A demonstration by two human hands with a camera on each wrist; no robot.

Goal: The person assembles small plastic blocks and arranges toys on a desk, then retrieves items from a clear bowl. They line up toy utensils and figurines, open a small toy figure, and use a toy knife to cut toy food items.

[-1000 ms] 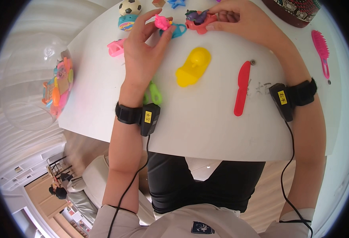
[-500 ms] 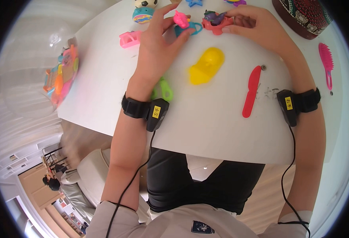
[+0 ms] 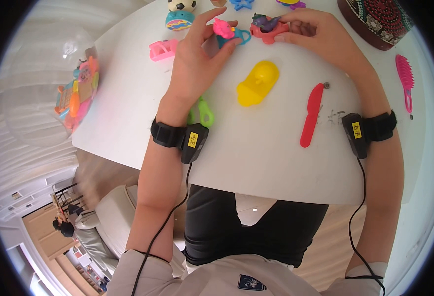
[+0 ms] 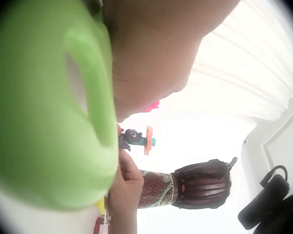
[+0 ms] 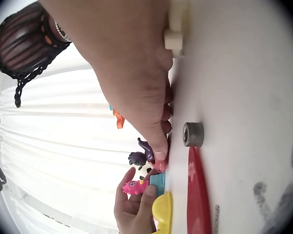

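Observation:
My left hand [image 3: 197,61] has its thumb and fingers round a teal toy piece [image 3: 244,37] with a loop at one end. A small pink figure [image 3: 223,28] sits on top of that piece. Close on its right is a coral-red toy base [image 3: 271,37], which my right hand [image 3: 318,37] pinches between thumb and fingers. On this base sits a dark purple figure [image 3: 264,22], its round head also visible in the right wrist view [image 5: 136,158]. Both toy pieces stand low at the white tabletop, end to end. Nearest my body lies a yellow duck-shaped piece [image 3: 259,84].
A green loop-handled toy [image 3: 205,113] lies beside my left wrist. A red toy knife [image 3: 311,116] lies near a small metal ring [image 3: 326,85]. Around them are a pink toy [image 3: 162,50], a soccer ball [image 3: 181,5], a blue star [image 3: 241,4], a patterned drum [image 3: 377,22] and a pink hairbrush [image 3: 405,81].
The head view has swung, so the table and both hands appear further right than a second ago. Both hands keep their holds, and the two toys stay side by side.

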